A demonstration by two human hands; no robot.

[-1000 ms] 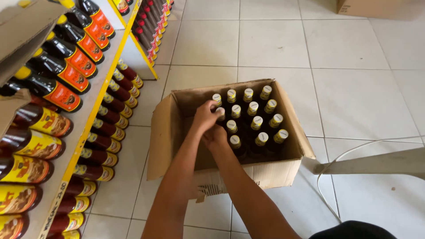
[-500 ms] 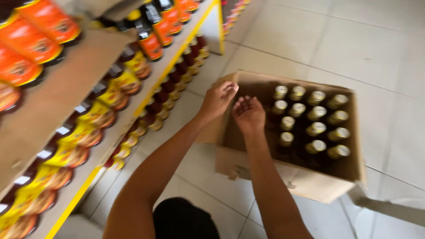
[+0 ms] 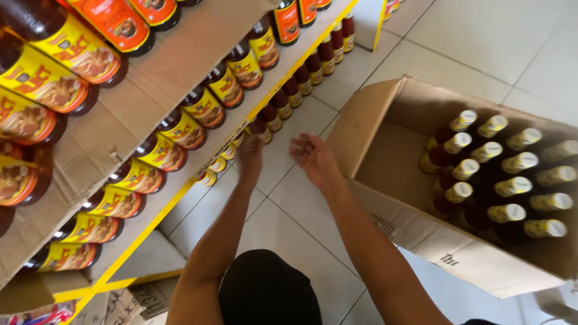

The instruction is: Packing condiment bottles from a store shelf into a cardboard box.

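We are in the shelving step: our left hand [image 3: 250,157] reaches the small bottles [image 3: 265,126] on the low shelf [image 3: 198,180], its fingers blurred, so their grip cannot be told. Our right hand [image 3: 313,157] hangs open and empty beside the cardboard box [image 3: 367,120] of capped bottles [image 3: 500,174]; it seems best placed to grasp 1 cleanly.

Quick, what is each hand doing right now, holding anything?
Left hand: blurred, reaching toward the small bottles on the low shelf; grip cannot be told.
Right hand: open, palm up, empty, beside the cardboard box.

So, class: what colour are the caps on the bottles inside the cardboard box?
Pale yellow caps, seen in the head view, the only one given.
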